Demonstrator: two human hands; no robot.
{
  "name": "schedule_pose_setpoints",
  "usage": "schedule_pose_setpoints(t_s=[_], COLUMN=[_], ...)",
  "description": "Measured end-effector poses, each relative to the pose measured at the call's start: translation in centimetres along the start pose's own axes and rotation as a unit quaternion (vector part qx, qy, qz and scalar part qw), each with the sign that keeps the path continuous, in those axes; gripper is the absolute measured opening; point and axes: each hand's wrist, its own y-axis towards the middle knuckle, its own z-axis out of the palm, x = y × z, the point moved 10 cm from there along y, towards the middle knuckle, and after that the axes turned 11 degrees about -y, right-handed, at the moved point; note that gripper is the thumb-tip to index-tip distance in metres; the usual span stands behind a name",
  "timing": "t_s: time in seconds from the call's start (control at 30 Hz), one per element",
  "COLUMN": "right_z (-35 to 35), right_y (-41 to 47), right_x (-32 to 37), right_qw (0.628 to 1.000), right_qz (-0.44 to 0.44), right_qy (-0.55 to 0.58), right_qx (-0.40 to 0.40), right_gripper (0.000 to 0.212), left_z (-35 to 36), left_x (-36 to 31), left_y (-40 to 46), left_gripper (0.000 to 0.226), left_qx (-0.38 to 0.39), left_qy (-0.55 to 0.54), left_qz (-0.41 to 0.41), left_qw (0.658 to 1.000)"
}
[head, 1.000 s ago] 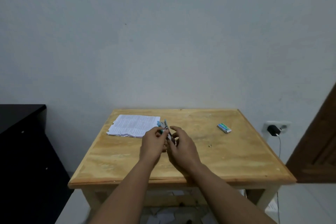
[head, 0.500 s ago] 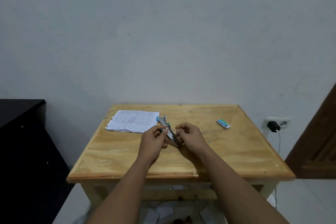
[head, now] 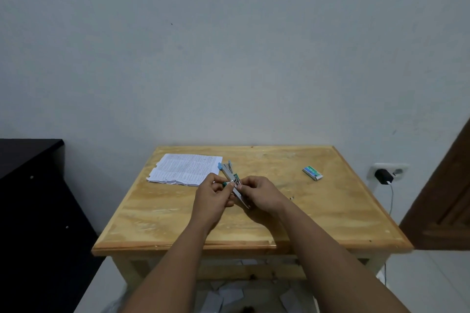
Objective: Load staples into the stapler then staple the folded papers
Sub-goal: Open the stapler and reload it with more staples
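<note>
A small metal stapler (head: 228, 170) with blue-green parts is hinged open above the middle of the wooden table (head: 330, 211). My left hand (head: 212, 198) grips it from the left, fingers curled round its lower body. My right hand (head: 259, 194) pinches it from the right, fingertips at the open channel; whether staples sit between the fingers I cannot tell. A stack of folded printed papers (head: 184, 168) lies at the back left of the table, just beyond the stapler's tip. A green and white staple box (head: 312, 173) lies at the back right.
A black cabinet (head: 30, 185) stands left of the table. A wall socket with a black charger (head: 384, 176) and its cable is on the right, beside a brown door (head: 447, 198). Loose papers (head: 229, 295) lie under the table.
The view has shifted slightly. My right hand moved up along the stapler, from beside its near end to its open channel. My left hand keeps its hold.
</note>
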Motion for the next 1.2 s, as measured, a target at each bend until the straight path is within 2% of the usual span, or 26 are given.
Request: schedule_pose_setpoints(t_s=[0.07, 0.17, 0.23, 0.3, 0.37, 0.47, 0.57, 0.67, 0.8, 0.93, 1.2], right_z=[-1.0, -2.1, -2.4, -2.5, -2.6, -2.9, -2.5, -2.3, -2.1, -2.2, -2.3], right_y=[0.1, -0.1, -0.1, 0.2, 0.3, 0.3, 0.3, 0.2, 0.2, 0.4, 0.3], right_x=[-0.7, -2.0, -3.0, -3.9, -4.2, -4.0, -3.8, -3.5, -3.4, -3.7, -3.4], right_qw=[0.997, 0.966, 0.942, 0.928, 0.924, 0.937, 0.95, 0.953, 0.939, 0.946, 0.943], right_qz=[0.02, 0.041, 0.045, 0.046, 0.046, 0.04, 0.038, 0.041, 0.044, 0.048, 0.042], right_qy=[0.064, 0.245, 0.318, 0.352, 0.36, 0.325, 0.289, 0.279, 0.323, 0.301, 0.316], right_qx=[-0.039, -0.076, -0.101, -0.118, -0.119, -0.121, -0.114, -0.11, -0.106, -0.113, -0.097], right_gripper=[0.022, 0.019, 0.021, 0.033, 0.042, 0.043, 0.047, 0.045, 0.032, 0.035, 0.037], left_z=[-0.9, -2.0, -2.0, -1.2, 0.1, 1.5, 3.7, 5.1, 5.2, 5.5, 5.9], left_x=[0.0, 0.3, 0.4, -0.1, -0.7, -1.5, -2.1, -1.7, -1.7, -1.4, -0.6], left_y=[0.3, 0.6, 0.4, 0.1, -0.3, -0.8, -1.7, -2.2, -2.4, -2.5, -1.9], left_gripper=[0.013, 0.02, 0.029, 0.036, 0.036, 0.035, 0.042, 0.045, 0.052, 0.064, 0.071], left_qx=[-0.032, -0.061, -0.066, -0.056, -0.034, -0.001, 0.057, 0.094, 0.094, 0.111, 0.126], left_qy=[-0.051, -0.103, -0.063, 0.051, 0.141, 0.235, 0.367, 0.439, 0.461, 0.474, 0.525], left_qz=[-0.003, -0.011, 0.004, 0.046, 0.081, 0.134, 0.227, 0.261, 0.262, 0.252, 0.222], left_qw=[0.998, 0.993, 0.996, 0.996, 0.986, 0.963, 0.901, 0.855, 0.843, 0.836, 0.812])
